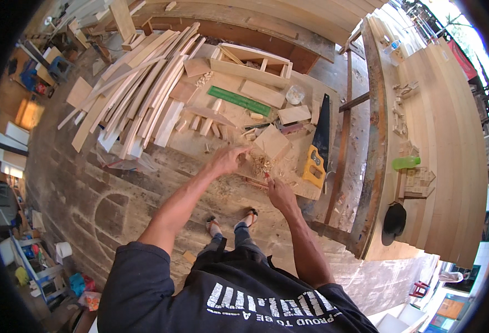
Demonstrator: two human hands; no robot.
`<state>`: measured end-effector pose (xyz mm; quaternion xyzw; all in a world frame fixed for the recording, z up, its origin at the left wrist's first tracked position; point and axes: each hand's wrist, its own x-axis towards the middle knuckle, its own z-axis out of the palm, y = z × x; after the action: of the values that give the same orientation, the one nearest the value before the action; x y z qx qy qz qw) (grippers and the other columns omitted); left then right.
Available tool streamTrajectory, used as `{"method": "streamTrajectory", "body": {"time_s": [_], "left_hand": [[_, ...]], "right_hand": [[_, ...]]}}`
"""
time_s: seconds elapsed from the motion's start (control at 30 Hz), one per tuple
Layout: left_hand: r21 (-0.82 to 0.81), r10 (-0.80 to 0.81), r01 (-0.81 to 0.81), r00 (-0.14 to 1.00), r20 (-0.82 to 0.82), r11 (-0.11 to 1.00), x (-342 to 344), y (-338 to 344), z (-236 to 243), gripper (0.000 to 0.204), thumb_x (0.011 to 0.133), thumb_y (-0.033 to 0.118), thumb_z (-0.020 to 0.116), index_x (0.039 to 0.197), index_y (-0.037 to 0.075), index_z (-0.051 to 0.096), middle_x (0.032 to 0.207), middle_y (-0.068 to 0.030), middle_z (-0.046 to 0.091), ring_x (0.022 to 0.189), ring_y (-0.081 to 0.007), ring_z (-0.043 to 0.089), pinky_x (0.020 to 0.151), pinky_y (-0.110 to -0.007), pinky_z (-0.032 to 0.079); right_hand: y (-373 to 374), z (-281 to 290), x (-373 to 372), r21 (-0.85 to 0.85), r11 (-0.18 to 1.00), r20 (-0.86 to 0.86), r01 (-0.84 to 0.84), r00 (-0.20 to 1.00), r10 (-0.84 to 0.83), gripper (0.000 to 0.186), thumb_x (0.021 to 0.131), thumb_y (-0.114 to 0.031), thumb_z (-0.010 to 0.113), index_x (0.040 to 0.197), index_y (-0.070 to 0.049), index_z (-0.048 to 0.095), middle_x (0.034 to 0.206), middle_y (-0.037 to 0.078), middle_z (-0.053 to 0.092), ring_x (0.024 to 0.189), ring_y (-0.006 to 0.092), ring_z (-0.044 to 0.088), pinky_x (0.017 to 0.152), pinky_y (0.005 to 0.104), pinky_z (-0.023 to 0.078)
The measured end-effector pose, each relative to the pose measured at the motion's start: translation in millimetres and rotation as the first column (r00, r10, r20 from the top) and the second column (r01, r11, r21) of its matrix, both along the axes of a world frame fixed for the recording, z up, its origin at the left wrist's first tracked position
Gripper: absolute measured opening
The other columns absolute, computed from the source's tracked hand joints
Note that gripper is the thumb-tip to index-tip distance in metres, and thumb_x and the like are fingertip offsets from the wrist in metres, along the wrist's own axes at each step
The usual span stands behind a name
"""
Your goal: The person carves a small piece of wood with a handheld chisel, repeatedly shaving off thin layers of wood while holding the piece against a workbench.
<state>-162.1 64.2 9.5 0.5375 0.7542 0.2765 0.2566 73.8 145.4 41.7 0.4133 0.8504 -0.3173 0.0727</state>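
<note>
My left hand [230,160] is over the near edge of the plywood worktop, fingers curled toward the thumb. Whatever is in that pinch is too small to make out. My right hand [281,195], to its right, is closed around a slim thing with a red end [267,175], which points at a heap of curled wood shavings [262,165]. The shavings lie between the hands. Just beyond them rests a square wooden board [272,141], with pencil-like dark tools [254,127] at its far left corner.
A yellow-handled handsaw [315,165] lies at the worktop's right side. Farther back are a green ruler [239,100], a clear container [295,95] and a wooden frame [250,72]. Long strips [144,83] are stacked left. A bench [422,211] with a black cap [393,223] stands right.
</note>
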Motion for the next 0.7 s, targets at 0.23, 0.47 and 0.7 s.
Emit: {"method": "streamTrajectory", "body": {"time_s": [0.23,0.47,0.7], "left_hand": [[0.013,0.206,-0.206,0.969,-0.133,0.978,40.3,-8.9,6.7,0.033,0.081,0.021,0.072,0.111,0.012,0.064,0.102,-0.0102,0.062,0.100,-0.0296,0.061,0.084,-0.041,0.051],[0.056,0.221,-0.215,0.967,-0.124,0.975,41.6,-9.7,-5.3,0.015,0.085,0.015,0.066,0.100,0.011,0.067,0.099,-0.0092,0.061,0.097,-0.0301,0.061,0.081,-0.041,0.051],[0.007,0.114,-0.114,0.980,-0.166,0.993,24.5,-9.5,-8.6,0.018,0.087,0.008,0.058,0.105,0.006,0.063,0.108,-0.0119,0.063,0.090,-0.0331,0.064,0.077,-0.044,0.053]], "right_hand": [[-8.0,-4.0,16.7,-0.010,0.999,-0.069,0.042,0.997,-0.043,0.048,0.102,-0.039,0.037,0.095,0.002,0.059,0.091,0.031,0.063,0.091,0.0490,0.058,0.080,0.0540,0.044],[-12.1,5.6,21.6,0.004,0.996,-0.095,0.084,0.992,-0.083,0.048,0.101,-0.040,0.038,0.090,0.002,0.059,0.088,0.031,0.062,0.090,0.0489,0.059,0.078,0.0532,0.044],[-9.1,-0.5,34.0,-0.015,0.997,-0.119,0.079,0.990,-0.080,0.051,0.101,-0.041,0.039,0.091,0.005,0.060,0.089,0.032,0.062,0.091,0.0498,0.058,0.078,0.0525,0.043]]}}
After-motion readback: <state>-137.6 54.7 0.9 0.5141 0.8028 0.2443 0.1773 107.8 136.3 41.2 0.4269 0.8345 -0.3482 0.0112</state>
